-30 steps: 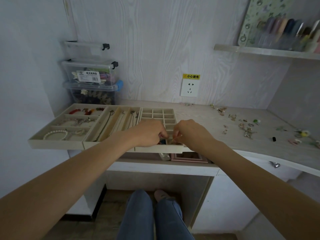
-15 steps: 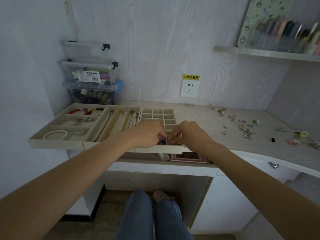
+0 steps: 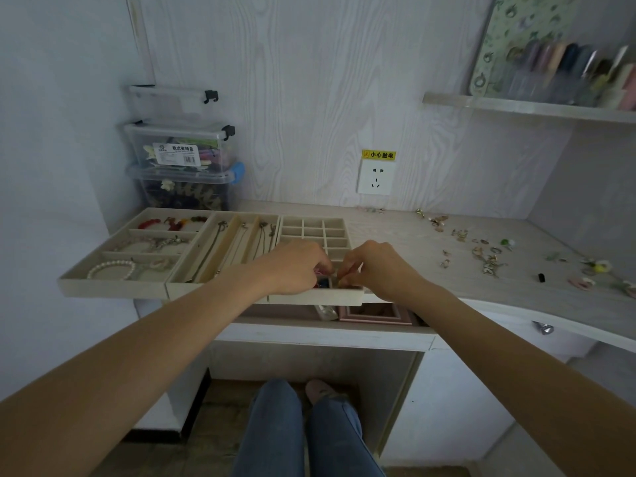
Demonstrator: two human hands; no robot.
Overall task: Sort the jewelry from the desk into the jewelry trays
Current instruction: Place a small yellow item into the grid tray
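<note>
Three beige jewelry trays sit side by side on the desk's left. The left tray [image 3: 113,287] holds bracelets, including a pearl one [image 3: 112,269]. Necklaces lie in the middle tray [image 3: 220,249]. The right tray [image 3: 311,224] has many small square cells. My left hand [image 3: 296,266] and my right hand [image 3: 373,265] meet over this tray's near cells, fingertips curled and pinching a small piece that I cannot make out. Something blue and red [image 3: 321,283] lies in a cell below them. Loose earrings and rings [image 3: 481,253] are scattered across the desk's right side.
Stacked clear storage boxes [image 3: 182,163] stand behind the trays in the left corner. A wall socket [image 3: 375,175] is on the back wall. A shelf [image 3: 530,106] with bottles hangs at upper right. An open drawer [image 3: 375,315] shows below the trays. My legs are under the desk.
Both hands stay over the near cells of the right tray; the fingertips have drawn a little closer together. Nothing else has moved.
</note>
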